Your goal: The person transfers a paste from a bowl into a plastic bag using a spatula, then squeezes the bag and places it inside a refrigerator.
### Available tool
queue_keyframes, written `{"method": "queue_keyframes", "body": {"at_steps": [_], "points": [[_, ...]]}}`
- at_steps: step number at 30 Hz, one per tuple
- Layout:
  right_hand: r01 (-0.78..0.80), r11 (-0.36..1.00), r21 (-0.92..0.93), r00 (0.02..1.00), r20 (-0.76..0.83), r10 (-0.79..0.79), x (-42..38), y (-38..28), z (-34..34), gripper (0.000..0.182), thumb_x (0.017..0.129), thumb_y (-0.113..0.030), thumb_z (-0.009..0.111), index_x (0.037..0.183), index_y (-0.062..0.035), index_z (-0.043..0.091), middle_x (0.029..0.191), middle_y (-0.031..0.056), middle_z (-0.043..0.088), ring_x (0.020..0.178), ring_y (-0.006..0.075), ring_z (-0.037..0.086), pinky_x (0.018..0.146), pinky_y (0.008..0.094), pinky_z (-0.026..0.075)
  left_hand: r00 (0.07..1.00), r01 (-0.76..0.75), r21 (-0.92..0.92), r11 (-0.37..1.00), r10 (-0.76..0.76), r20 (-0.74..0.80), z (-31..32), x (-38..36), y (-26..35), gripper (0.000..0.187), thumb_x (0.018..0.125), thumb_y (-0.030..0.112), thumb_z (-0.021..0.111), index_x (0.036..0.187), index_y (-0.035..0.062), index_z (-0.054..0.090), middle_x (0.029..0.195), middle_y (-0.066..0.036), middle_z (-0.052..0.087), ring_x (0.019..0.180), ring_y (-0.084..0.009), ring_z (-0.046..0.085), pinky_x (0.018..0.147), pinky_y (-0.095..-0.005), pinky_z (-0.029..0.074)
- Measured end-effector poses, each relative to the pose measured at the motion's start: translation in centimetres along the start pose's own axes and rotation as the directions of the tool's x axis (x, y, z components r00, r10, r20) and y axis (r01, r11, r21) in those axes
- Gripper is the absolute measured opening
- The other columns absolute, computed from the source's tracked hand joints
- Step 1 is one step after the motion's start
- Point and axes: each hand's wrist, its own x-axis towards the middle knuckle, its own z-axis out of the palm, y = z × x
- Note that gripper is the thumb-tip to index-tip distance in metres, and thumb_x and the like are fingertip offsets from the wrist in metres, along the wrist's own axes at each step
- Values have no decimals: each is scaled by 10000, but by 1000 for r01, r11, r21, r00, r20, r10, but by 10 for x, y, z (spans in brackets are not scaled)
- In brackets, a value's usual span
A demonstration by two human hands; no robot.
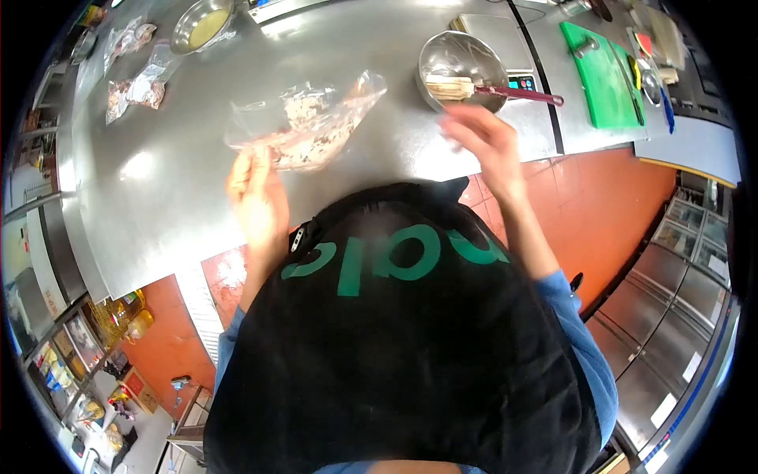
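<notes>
A clear plastic bag (320,146) with a pale, dark-flecked chopped mixture lies on the steel table. My left hand (259,193) pinches its near left edge between thumb and fingers. To the right, my right hand (491,146) is in the air by the near rim of a metal bowl (483,57), blurred at the fingertips. Its fingers look stretched and apart, with nothing visible in them. A spatula (530,95) with a dark red handle and a pale, smeared head rests across the bowl. Under the bowl's right side is a scale (522,82) with a lit display.
Several filled plastic bags (147,91) lie at the far left, near a metal bowl (202,27) of yellowish liquid. On the right, a green cutting board (606,87) carries a knife (625,83). The steel table's (158,213) front edge is close to my body.
</notes>
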Motion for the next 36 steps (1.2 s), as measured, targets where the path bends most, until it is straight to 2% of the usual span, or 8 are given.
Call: {"method": "queue_keyframes", "body": {"at_steps": [3,6,9,20,23,27,29,36], "points": [[434,898,-72,860,329,-390,51,19,32,558,774,-101,710,1288,-49,498,1179,86,596,1053,159,563,874,299,473,1000,8,-54,999,-8,-13,-7,-6,19,123,892,44,565,999,-2,606,978,-47,612,954,-128,549,906,-289,403],[528,844,93,710,497,-499,61,17,53,596,767,-60,708,1315,-63,473,1237,111,562,1089,174,550,896,312,471,998,-34,-183,983,24,-57,0,-12,49,158,902,60,547,1045,6,587,1036,-61,615,1027,-153,549,968,-330,387],[250,906,341,715,567,-410,59,7,69,588,776,-28,688,1320,-81,470,1258,133,547,1099,193,549,899,325,478,999,-48,-177,983,51,10,-2,-23,66,195,902,82,554,1080,6,577,1064,-65,612,1049,-157,543,986,-336,375],[574,788,222,624,505,-597,14,-34,87,119,812,20,629,930,13,647,936,128,651,901,172,608,767,278,487,969,-248,-92,964,246,-34,-25,-55,101,176,902,120,573,1045,23,608,1061,-51,625,1001,-155,570,953,-322,389],[506,722,471,598,412,-688,-8,-64,90,52,846,-27,607,864,20,621,887,118,636,848,168,597,717,274,467,933,-359,-30,933,358,-25,-25,-71,122,240,863,129,623,1058,-8,603,1042,-77,626,924,-169,608,848,-306,465],[486,676,554,601,350,-718,-17,-79,97,159,890,-112,582,836,35,607,883,134,635,780,148,584,685,264,460,939,-333,544,770,222,261,-59,-54,107,398,767,120,716,1094,-66,587,966,-87,612,774,-159,578,608,-273,464],[483,787,384,680,403,-613,-22,-79,99,178,892,-120,579,825,42,613,876,138,645,709,138,587,645,256,469,904,-297,89,951,250,347,-61,-37,82,313,824,127,684,1072,-47,605,930,-69,603,787,-132,556,669,-264,445],[539,794,282,779,192,-597,-32,-77,72,175,885,-136,590,858,27,647,878,122,669,662,112,570,629,249,467,958,-101,77,992,76,277,0,-21,101,243,897,146,597,1073,-20,618,986,-82,631,933,-137,560,846,-270,413]]}}
